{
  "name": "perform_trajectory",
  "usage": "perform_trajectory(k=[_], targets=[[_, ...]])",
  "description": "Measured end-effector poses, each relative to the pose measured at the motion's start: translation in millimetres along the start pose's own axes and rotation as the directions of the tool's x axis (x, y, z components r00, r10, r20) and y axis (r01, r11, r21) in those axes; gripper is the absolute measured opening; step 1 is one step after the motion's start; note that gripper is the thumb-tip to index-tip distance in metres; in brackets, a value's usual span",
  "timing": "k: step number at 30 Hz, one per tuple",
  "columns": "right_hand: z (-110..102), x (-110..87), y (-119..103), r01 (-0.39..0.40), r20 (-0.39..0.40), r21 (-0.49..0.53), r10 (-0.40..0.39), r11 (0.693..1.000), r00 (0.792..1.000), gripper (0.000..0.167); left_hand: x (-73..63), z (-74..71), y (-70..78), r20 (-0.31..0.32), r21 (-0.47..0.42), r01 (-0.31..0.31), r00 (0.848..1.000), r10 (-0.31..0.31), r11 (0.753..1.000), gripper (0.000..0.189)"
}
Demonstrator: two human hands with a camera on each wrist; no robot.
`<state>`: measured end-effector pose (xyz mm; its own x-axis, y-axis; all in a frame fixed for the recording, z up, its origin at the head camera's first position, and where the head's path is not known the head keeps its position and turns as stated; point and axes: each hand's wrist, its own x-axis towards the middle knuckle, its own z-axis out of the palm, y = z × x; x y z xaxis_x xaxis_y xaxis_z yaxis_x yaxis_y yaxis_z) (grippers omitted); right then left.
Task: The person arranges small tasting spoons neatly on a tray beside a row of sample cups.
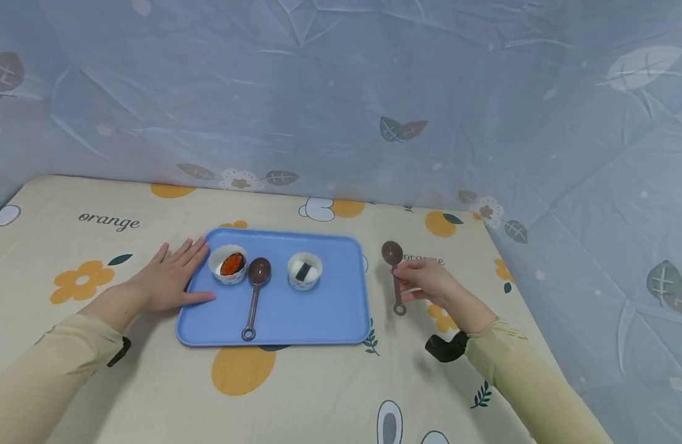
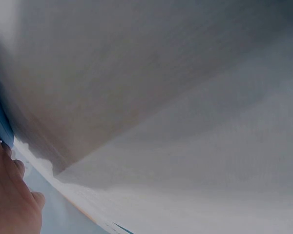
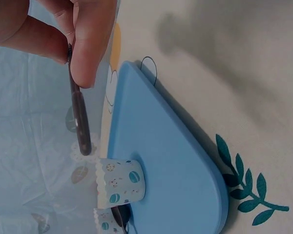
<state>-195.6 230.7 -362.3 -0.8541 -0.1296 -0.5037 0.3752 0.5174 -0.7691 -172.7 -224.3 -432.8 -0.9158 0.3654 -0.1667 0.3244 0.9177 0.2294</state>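
My right hand (image 1: 427, 280) pinches a brown spoon (image 1: 393, 253) by its handle, just right of the blue tray (image 1: 335, 308). In the right wrist view the thumb and fingers grip the spoon (image 3: 80, 122) above the table. My left hand (image 1: 171, 277) lies with fingers spread at the tray's left edge, its thumb over the rim. On the tray, a second brown spoon (image 1: 259, 271) lies between two white paper cups. The left cup (image 1: 224, 249) holds an orange-topped sushi piece (image 1: 232, 264); the right cup (image 1: 303, 285) holds a white rice piece with a dark band (image 1: 305, 271).
A cream cloth (image 1: 319, 394) printed with oranges, flowers and leaves covers the table. Behind and to the right hangs a blue-grey curtain (image 1: 319, 92). A black strap (image 1: 447, 347) is at my right wrist.
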Motion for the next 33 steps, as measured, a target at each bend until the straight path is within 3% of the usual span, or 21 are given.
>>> perform_trajectory(k=[33], targets=[[25.4,4.2,-18.3,0.003,0.004,-0.002,-0.003,1.0,1.0,0.033,0.4,2.1,-2.6,-0.007,-0.005,-0.008,1.0,0.008,1.0,0.108]])
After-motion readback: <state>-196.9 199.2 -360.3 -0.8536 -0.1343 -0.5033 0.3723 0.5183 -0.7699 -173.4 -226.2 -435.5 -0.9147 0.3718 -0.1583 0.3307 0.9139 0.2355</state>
